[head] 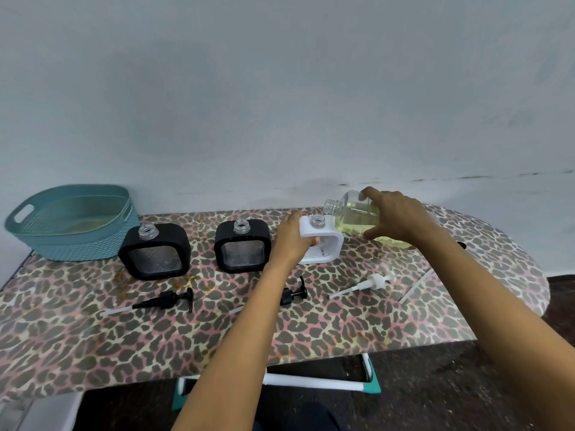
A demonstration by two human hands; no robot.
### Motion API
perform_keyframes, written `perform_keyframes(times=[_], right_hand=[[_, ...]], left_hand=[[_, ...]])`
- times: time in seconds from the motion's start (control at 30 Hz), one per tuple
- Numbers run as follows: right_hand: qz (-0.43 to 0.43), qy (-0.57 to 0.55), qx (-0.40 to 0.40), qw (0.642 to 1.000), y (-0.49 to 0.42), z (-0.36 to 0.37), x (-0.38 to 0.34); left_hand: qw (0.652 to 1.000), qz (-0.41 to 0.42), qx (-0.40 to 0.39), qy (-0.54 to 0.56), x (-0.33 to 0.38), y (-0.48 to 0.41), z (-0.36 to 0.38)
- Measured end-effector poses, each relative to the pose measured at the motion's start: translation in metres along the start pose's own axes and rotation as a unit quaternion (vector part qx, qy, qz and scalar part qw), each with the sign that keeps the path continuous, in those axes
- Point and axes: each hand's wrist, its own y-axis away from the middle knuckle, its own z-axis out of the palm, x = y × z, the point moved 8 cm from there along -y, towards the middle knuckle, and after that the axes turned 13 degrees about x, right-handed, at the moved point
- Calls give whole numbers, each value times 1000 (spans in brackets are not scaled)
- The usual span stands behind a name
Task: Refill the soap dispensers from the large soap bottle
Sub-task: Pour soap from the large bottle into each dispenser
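Note:
My right hand (398, 214) grips the large clear soap bottle (353, 217), which holds pale yellow liquid and is tilted with its open neck pointing left, just above the white dispenser (329, 244). My left hand (292, 236) holds the white dispenser's left side; its open neck shows at the top. Two black square dispensers (154, 251) (242, 246) stand upright to the left, both uncapped with clear necks.
Two black pumps (169, 301) (294, 294) and a white pump (368, 283) lie on the leopard-print table (93, 331) in front of the dispensers. A thin clear tube (415, 286) lies at the right. A teal basket (71, 220) sits at the back left by the wall.

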Motion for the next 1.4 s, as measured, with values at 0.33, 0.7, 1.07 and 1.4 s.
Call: perform_keyframes(times=[0.33, 0.7, 1.07, 1.4], right_hand=[[-3, 9, 2, 1000, -1, -1, -1], [-5, 22, 0, 1000, -2, -4, -2], [-9, 26, -1, 1000, -4, -5, -2], [-19, 43, 3, 999, -6, -5, -4]], left_hand=[[1000, 3, 0, -1, 2, 1, -1], [1000, -1, -2, 3, 1, 0, 0], [1000, -1, -3, -2, 0, 0, 0], [1000, 0, -1, -6, 1, 0, 0]])
